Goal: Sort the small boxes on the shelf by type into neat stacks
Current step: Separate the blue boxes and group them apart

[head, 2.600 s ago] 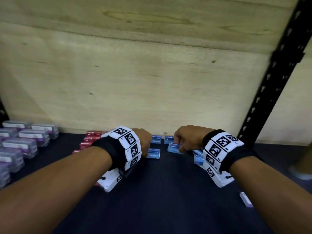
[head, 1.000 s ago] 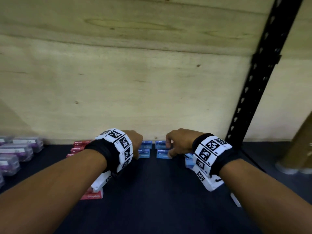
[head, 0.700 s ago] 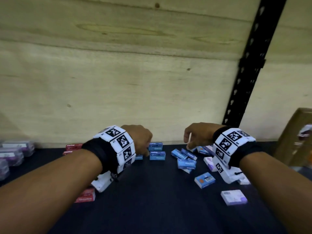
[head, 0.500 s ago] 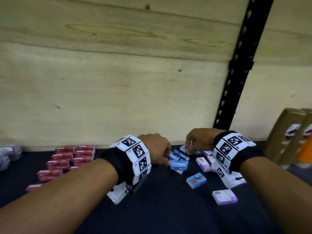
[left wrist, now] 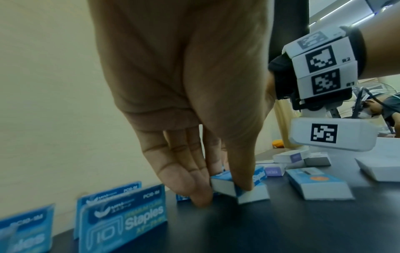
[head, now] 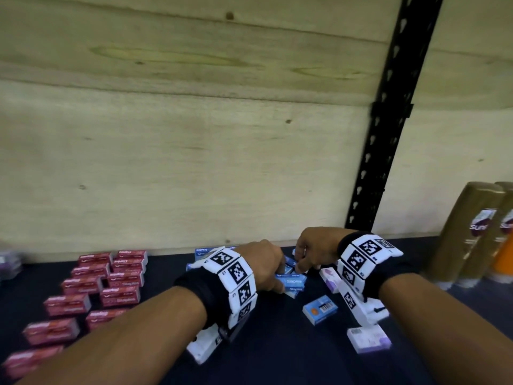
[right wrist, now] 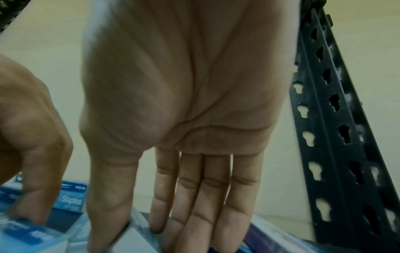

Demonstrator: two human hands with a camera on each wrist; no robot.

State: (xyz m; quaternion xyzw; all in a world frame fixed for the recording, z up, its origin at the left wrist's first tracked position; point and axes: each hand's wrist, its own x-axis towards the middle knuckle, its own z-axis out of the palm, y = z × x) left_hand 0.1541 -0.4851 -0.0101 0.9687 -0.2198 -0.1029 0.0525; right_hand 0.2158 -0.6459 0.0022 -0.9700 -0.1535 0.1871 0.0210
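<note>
Left hand fingers pinch a blue staple box lying crosswise beneath them; right hand fingers hold a neighbouring box.

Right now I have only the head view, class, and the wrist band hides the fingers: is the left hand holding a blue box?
Observer: Yes. In the left wrist view the left hand pinches a blue box between thumb and fingers. It lies tilted on a white-sided box.
Operator: And the right hand?
Observer: The right wrist view shows the right hand pinching a pale box between thumb and near-straight fingers. Its colour is too blurred to name.
Operator: Any blue ones standing?
Observer: Yes. In the left wrist view, upright boxes marked Staples stand on edge beside the left hand.
</note>
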